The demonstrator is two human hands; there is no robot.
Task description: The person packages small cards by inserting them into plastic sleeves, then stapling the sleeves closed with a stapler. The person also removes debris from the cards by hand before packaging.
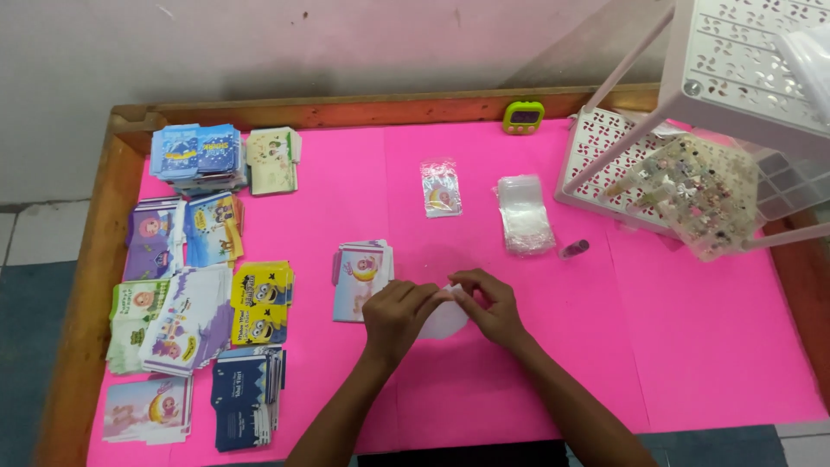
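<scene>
I see both hands meeting at the middle of the table, pinching one small clear plastic sleeve (445,318) between them. My left hand (396,313) curls its fingers onto the sleeve's upper left edge; my right hand (491,304) grips the top corner with thumb and forefinger. The sleeve looks thin, glossy and rounded at its lower end, though its exact outline is hard to tell under the fingers.

Just left of the left hand lies a short stack of pastel printed cards (362,277), flat and rectangular. Beyond the hands sit one card already sealed in film (441,188), a floppy pile of clear bags (525,214) and a small dark tube (574,249). Many more card stacks (199,285) in blue, purple, yellow and navy crowd the left side. A white perforated rack (622,147) stands at far right, with a green timer (524,116) by the back rim.

The pink mat (692,346) is smooth and bare to the right of the hands, bordered by a raised wooden edge (91,285).
</scene>
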